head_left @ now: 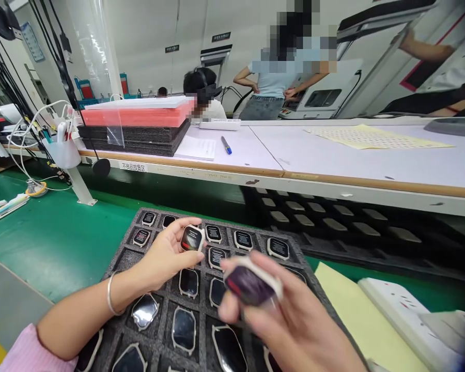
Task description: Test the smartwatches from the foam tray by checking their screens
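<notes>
My left hand (178,245) pinches a smartwatch body (192,238) by its edges, its screen lit with small text and a red strip. Nearer to me, my right hand (279,305) grips a second smartwatch body (250,283), blurred by motion, with a dark screen and a reddish patch. Both hands are over a dark grey foam tray (129,257) with square pockets. Strapless watch bodies with pale frames lie in many pockets. Those in the far rows, like this watch (278,248), show white text; nearer ones, like this watch (184,329), look dark.
Beyond the tray runs a raised white shelf (256,150) with stacked foam sheets (135,124), a pen (226,145) and a yellow label sheet (372,137). A power strip (391,310) lies at right beside yellow paper (341,294). A pen cup (64,150) and cables are at left. People are behind the shelf.
</notes>
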A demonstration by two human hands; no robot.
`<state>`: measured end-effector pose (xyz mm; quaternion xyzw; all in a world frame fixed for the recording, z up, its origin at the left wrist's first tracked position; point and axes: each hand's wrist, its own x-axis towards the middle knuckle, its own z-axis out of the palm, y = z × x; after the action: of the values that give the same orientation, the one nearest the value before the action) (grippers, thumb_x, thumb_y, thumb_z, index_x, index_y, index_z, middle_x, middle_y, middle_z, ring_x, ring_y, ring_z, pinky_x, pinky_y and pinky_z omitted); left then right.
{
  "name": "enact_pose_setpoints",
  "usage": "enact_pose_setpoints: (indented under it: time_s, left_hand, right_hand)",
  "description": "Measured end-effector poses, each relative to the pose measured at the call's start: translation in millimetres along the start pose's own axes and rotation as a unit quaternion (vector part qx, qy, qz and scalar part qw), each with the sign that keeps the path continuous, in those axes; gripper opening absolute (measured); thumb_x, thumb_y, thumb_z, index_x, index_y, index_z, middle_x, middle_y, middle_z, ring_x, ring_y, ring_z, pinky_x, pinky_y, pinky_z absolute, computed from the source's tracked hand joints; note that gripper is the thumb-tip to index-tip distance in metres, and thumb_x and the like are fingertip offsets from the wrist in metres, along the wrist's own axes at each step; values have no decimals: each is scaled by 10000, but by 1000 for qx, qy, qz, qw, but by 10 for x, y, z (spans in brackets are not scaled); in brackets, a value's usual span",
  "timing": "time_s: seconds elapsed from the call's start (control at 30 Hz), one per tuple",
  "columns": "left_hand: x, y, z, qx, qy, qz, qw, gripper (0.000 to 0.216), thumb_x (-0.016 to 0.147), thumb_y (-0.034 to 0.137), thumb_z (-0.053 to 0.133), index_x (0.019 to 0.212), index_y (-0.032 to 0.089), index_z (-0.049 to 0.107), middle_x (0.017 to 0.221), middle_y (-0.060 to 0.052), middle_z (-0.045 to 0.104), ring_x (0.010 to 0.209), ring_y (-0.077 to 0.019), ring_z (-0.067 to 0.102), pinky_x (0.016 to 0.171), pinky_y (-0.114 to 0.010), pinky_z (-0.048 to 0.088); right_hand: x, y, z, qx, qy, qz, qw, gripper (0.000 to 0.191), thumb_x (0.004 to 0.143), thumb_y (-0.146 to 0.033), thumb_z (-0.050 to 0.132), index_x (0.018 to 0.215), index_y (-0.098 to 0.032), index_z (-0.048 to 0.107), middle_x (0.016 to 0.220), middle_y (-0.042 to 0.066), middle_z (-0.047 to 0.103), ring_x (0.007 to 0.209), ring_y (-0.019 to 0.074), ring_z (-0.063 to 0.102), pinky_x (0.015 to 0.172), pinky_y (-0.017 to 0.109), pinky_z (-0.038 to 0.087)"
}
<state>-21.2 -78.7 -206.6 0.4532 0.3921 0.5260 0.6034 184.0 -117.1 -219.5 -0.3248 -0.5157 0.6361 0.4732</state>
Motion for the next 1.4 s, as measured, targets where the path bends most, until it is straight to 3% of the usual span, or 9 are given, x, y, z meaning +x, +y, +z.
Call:
enact_pose_setpoints:
  time_s: [0.07,0.1,0.2,0.43,0.57,0.83,1.0,1.2,1.4]
  left_hand:
    - [73,-162,-6,19,44,-19,999,565,635,50,746,1151,204,578,909,-16,647,794,-121,585,621,-201,430]
    - [95,-229,-12,27,53,-28,998,560,630,48,734,1142,204,569,890,-5,634,776,-118,574,614,-205,417]
    - [122,-361,-30,54,33,-15,998,545,624,45,703,1128,193,557,845,20,590,721,-100,529,626,-215,399]
    - [136,-455,-31,99,-43,3,994,570,603,34,656,1141,183,546,901,14,565,705,-82,494,611,-204,367]
    - [139,-490,-78,129,-48,24,990,592,628,51,646,1197,170,532,937,-3,568,727,-86,496,623,-205,377]
    - [209,-615,-193,216,-14,72,974,641,669,63,627,1297,143,527,918,-9,572,642,-69,445,581,-204,386]
    - [248,-659,-202,240,-7,89,967,623,665,69,632,1277,151,554,903,-9,595,622,-75,465,592,-215,412]
    - [207,-584,-150,259,-10,116,959,584,658,49,618,1225,186,592,863,14,606,577,-77,453,604,-228,430]
    - [8,-402,-73,248,-38,146,957,537,702,52,597,1221,190,579,1018,-34,659,648,-100,515,655,-243,471]
  right_hand:
    - [282,67,-27,60,62,18,996,499,818,-366,753,1296,-381,611,1200,81,699,819,222,701,841,452,579]
    - [408,101,-51,92,72,62,991,524,774,-316,793,1269,-332,624,1165,80,713,849,219,702,837,420,581]
    - [648,190,-137,165,104,131,972,484,647,-227,870,1089,-260,676,1010,53,754,691,150,658,675,302,565]
    - [723,222,-190,178,106,92,974,527,604,-468,917,1017,-214,711,890,53,759,594,127,591,552,253,493]
    - [754,205,-187,179,104,94,974,542,563,-537,916,948,-209,719,857,44,755,557,127,578,519,248,473]
    - [659,218,-169,165,51,122,977,499,682,-577,833,1005,-213,724,871,58,755,540,122,579,522,261,483]
    - [692,197,-215,110,57,57,991,449,691,-553,833,968,-216,725,801,52,751,495,131,579,480,267,450]
    - [867,231,-252,47,116,-46,991,340,719,-494,805,904,-225,711,774,53,757,481,151,587,464,285,444]
    - [663,13,-78,49,187,59,979,132,840,-318,663,902,-203,688,759,55,749,476,134,580,454,250,441]
